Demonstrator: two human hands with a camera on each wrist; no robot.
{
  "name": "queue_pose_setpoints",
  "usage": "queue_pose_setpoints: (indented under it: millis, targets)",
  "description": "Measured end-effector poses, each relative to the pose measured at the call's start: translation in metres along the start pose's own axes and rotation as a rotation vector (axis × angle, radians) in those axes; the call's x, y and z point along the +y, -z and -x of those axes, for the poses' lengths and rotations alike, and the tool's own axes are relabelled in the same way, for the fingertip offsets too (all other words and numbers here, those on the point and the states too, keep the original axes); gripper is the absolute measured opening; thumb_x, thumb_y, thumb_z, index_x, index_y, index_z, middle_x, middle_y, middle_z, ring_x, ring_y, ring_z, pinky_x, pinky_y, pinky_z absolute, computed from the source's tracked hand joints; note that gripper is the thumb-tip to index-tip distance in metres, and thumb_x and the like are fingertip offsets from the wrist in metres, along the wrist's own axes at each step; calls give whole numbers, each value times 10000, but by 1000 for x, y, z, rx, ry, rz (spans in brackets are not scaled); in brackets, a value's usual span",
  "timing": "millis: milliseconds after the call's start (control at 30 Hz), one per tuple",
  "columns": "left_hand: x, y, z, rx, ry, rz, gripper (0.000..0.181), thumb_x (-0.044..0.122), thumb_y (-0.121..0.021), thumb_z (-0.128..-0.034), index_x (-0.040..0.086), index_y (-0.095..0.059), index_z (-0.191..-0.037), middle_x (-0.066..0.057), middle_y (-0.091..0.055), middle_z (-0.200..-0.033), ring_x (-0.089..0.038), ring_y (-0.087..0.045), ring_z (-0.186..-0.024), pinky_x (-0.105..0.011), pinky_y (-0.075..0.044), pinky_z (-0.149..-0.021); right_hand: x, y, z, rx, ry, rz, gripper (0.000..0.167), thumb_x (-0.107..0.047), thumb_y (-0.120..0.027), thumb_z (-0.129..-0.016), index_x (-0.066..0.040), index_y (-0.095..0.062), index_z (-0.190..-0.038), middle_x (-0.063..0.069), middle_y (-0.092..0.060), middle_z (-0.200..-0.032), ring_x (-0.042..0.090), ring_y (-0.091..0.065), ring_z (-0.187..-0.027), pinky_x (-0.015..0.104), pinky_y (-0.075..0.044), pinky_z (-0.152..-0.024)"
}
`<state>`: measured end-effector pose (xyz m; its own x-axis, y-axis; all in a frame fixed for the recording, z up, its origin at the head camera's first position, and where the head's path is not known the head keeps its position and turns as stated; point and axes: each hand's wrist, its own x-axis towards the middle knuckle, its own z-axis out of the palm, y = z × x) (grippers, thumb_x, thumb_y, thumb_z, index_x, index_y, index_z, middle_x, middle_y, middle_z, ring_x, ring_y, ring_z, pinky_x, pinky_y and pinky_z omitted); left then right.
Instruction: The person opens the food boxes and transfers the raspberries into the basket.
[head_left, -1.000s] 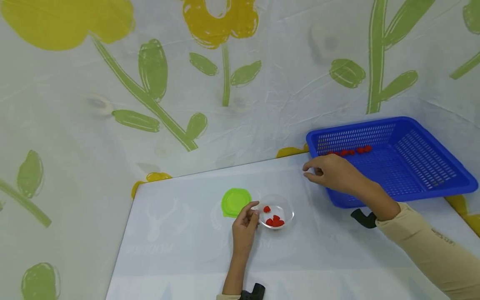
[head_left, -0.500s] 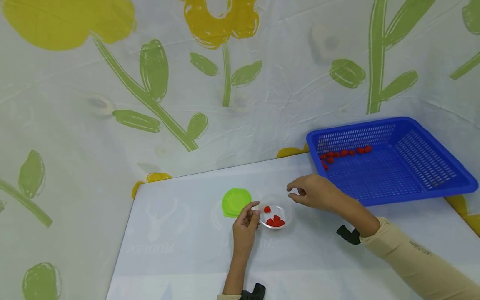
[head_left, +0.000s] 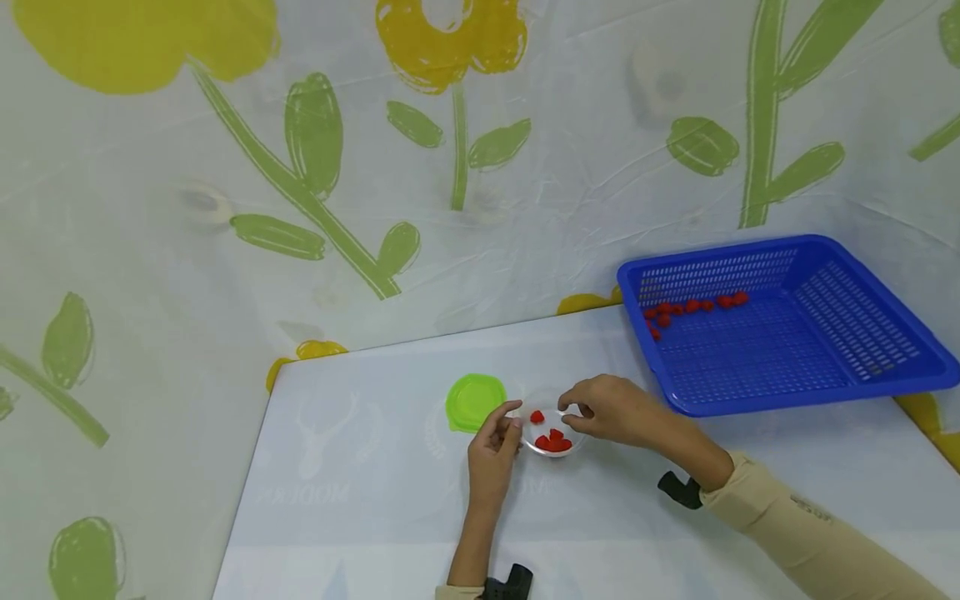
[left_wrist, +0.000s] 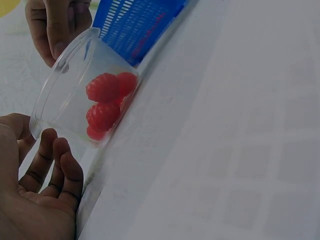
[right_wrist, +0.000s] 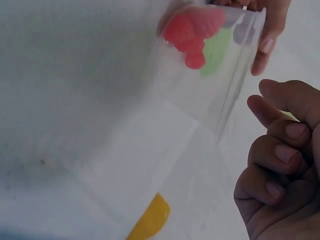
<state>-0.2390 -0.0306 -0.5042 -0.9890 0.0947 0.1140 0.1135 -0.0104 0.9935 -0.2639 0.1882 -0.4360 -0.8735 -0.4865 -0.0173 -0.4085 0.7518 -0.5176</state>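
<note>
A clear plastic cup (head_left: 573, 440) stands on the table with several red raspberries (head_left: 552, 442) lying in it. My left hand (head_left: 490, 462) grips the cup's rim from the left side; in the left wrist view its other fingers (left_wrist: 67, 170) curl beside the wall. My right hand (head_left: 615, 410) hovers by the opposite rim, thumb and index finger slightly apart. The right wrist view shows no object between the right hand's fingertips (right_wrist: 272, 89), and its other fingers curl loosely. Behind the left hand lies a bright green lid (head_left: 474, 400).
A blue perforated basket (head_left: 757, 350) stands at the back right of the white table (head_left: 360, 492), with several raspberries along its far left corner. A flower-printed sheet (head_left: 525, 242) rises behind the table.
My right hand has moved left and toward me from the basket's edge to the cup, uncovering the raspberries in the basket corner. The left hand and cup have stayed in place.
</note>
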Motion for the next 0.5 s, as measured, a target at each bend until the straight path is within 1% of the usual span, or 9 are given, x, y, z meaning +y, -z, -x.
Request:
queue_pose_setpoints:
  millis: [133, 267, 333, 367, 400, 500]
  targets:
    - [2, 0, -1, 5, -21, -8, 259, 70, -639, -981, 26, -672, -1235, -84, -596, -830, -107, -524, -671, -175, -467, -605, -1, -9, -2, 18, 17, -15, 179, -161, -776, -876, -70, -771, -1030, -134, -468, -639, 27, -417, -584, 205, -392, -518]
    - [3, -1, -1, 14, -41, -4, 257, 53, -638, -977, -5, -670, -1225, -88, -596, -826, -92, -518, -660, -172, -455, -593, -3, -16, -5, 46, 34, 11, 157, -147, -777, -868, -74, -766, -1007, -129, -466, -646, 29, -412, -587, 206, -386, -527]
    - [4, -1, -1, 14, -45, -4, 256, 54, -637, -978, -9, -670, -1224, -82, -593, -823, -88, -516, -657, -172, -454, -590, -4, -20, -6, 47, 17, 31, 164, -154, -779, -866, -78, -766, -1011, -129, -481, -656, 36, -419, -590, 201, -391, -530]
    - [3, -1, -1, 13, -45, -4, 255, 53, -636, -978, -10, -670, -1223, -83, -591, -822, -87, -515, -655, -171, -453, -589, -6, -21, -7, 46, 6, 39, 168, -154, -779, -866, -75, -767, -1014, -119, -529, -677, 41, -433, -597, 198, -400, -532]
    - [3, -2, -1, 13, -47, -5, 254, 55, -637, -978, -9, -670, -1222, -84, -590, -820, -89, -514, -653, -172, -453, -587, -6, -23, -9, 48, 5, 52, 174, -152, -782, -863, -71, -768, -1017, -105, -574, -703, 46, -454, -607, 196, -415, -539]
    - [-11, -1, -3, 20, -41, -21, 254, 60, -639, -979, 18, -675, -1226, -97, -588, -816, -95, -508, -645, -174, -446, -578, -8, -29, -13, 69, 12, 96, 181, -147, -789, -855, -60, -772, -1013, -46, -669, -783, 61, -488, -615, 189, -436, -538]
